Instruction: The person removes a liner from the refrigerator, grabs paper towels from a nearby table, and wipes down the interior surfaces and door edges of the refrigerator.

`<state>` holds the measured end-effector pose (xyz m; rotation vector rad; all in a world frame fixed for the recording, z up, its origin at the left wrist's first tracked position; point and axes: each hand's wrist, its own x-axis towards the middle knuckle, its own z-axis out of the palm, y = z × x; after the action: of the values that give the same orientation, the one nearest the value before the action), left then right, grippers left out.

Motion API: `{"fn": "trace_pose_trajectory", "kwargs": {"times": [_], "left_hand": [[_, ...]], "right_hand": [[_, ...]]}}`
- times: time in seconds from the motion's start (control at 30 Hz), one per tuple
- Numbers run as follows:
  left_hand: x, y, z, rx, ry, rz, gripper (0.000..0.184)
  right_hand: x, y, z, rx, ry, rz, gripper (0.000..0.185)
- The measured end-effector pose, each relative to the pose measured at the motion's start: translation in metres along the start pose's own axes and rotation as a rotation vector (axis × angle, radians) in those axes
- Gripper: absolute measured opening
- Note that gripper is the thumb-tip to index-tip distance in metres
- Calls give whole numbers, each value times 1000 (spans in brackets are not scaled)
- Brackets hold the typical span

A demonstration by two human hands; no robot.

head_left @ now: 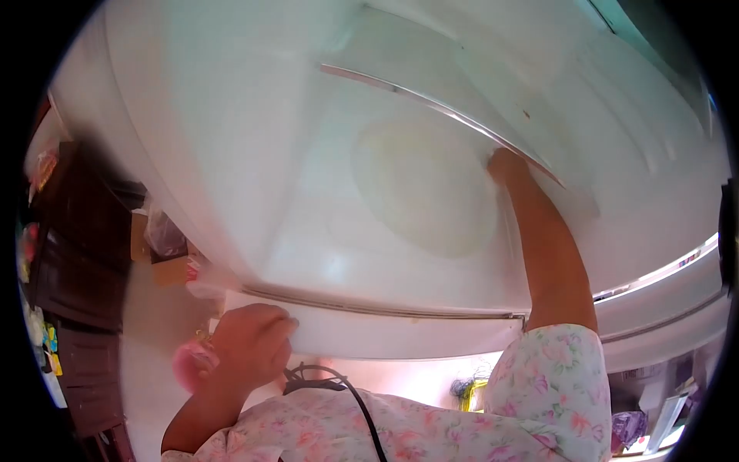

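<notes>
My right arm reaches deep into a white fridge-like compartment [315,200] with smooth, glossy walls. At its end, my right hand [506,165] is close to the inner surface, beside a shelf edge with a shiny metal-look trim [431,102]. The fingers of that hand are blurred and turned away, so their grip does not show. My left hand [258,343] is by the compartment's front edge [385,331], its fingers curled together. Whatever they may hold is hidden. Next to the left wrist is a round pink thing [196,365], whose kind I cannot make out.
Dark wooden cabinets [81,289] stand at the left. Near them are an open cardboard box [168,269] and a plastic bag [165,233]. A black cable [362,408] runs down my floral clothing. At the lower right is a purple bag [629,428].
</notes>
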<state>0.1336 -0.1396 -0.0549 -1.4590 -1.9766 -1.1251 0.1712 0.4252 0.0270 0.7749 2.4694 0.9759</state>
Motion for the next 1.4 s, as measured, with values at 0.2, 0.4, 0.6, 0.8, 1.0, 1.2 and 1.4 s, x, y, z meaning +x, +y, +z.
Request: {"fn": "trace_pose_trajectory", "kwargs": {"times": [0.2,0.4,0.6,0.8,1.0,1.2,1.4], "left_hand": [[27,2,47,27,-37,-32,25],[2,-1,11,13,19,24,22],[-11,-8,-8,-4,76,84,24],[-18,-3,-19,-30,110,90,23],[-8,-3,-3,-78,57,93,23],[-3,1,2,-15,-33,75,23],[-5,-1,5,56,-37,64,27]], "right_hand": [[82,15,71,353,601,66,31],[32,7,45,375,382,63,31],[-80,-32,-18,331,174,190,26],[-227,-68,-49,268,107,164,31],[-215,-43,-15,616,203,108,26],[-131,-33,14,1036,481,340,15],[-40,-10,17,770,430,218,29]]}}
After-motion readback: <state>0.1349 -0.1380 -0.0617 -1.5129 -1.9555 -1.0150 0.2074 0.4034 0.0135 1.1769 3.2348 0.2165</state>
